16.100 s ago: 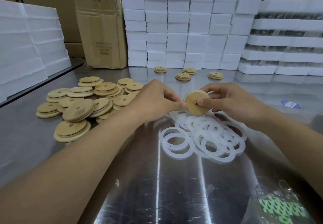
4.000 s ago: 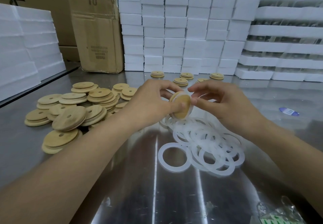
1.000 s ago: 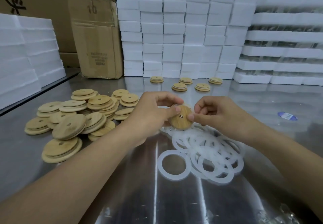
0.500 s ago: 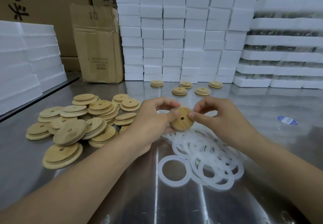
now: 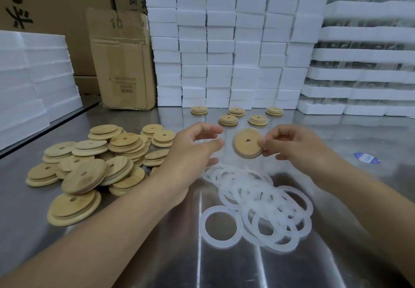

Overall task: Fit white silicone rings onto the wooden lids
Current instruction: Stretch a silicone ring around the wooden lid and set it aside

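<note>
Pinching one wooden lid (image 5: 248, 143) by its edge in the right hand (image 5: 298, 147), clear of the table (image 5: 224, 272), by the far end of the white silicone rings (image 5: 260, 211); with the left hand (image 5: 190, 155) just beside it, loosely curled, gripping nothing; possibly ringed already, rim too blurred; loose lids (image 5: 89, 166) heaped at left.

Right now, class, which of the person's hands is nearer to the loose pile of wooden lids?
Left. The left hand hovers just right of the pile of wooden lids, holding nothing; the right hand is farther right, its fingers pinching a single lid.
</note>
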The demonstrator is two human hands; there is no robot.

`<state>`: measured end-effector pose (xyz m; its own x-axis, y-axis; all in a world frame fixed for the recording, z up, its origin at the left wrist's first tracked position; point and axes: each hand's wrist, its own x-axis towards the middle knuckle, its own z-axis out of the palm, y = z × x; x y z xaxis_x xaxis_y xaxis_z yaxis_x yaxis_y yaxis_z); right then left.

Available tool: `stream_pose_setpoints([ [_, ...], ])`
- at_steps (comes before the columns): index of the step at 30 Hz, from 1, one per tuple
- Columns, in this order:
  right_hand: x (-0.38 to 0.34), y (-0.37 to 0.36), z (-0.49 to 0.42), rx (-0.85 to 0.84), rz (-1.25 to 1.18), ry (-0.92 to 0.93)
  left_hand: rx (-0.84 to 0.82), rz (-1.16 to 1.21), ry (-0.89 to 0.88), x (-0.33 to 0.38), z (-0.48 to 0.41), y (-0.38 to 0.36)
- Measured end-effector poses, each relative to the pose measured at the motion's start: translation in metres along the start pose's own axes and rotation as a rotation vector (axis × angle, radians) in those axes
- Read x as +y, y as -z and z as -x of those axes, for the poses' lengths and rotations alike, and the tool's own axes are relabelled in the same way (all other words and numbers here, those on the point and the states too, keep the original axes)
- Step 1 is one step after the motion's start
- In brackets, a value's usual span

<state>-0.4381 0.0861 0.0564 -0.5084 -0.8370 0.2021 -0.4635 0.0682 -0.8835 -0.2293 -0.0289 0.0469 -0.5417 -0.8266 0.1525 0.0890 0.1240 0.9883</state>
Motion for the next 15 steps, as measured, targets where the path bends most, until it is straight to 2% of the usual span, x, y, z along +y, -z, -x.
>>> stream_pose_setpoints([
  [4, 0.022, 0.030, -0.014, 0.230, 0.040, -0.168, 0.018, -0.032, 0.013, 0.000, 0.000, 0.001],
  [9, 0.047, 0.049, -0.019, 0.328, 0.459, -0.303, 0.033, -0.068, 0.018, 0.000, 0.002, 0.000],
  [12, 0.049, 0.044, -0.018, 0.348, 0.537, -0.259, 0.042, -0.081, 0.014, 0.001, 0.004, -0.002],
  [15, 0.044, 0.039, -0.017, 0.376, 0.560, -0.127, 0.040, -0.096, 0.013, 0.002, 0.005, -0.002],
])
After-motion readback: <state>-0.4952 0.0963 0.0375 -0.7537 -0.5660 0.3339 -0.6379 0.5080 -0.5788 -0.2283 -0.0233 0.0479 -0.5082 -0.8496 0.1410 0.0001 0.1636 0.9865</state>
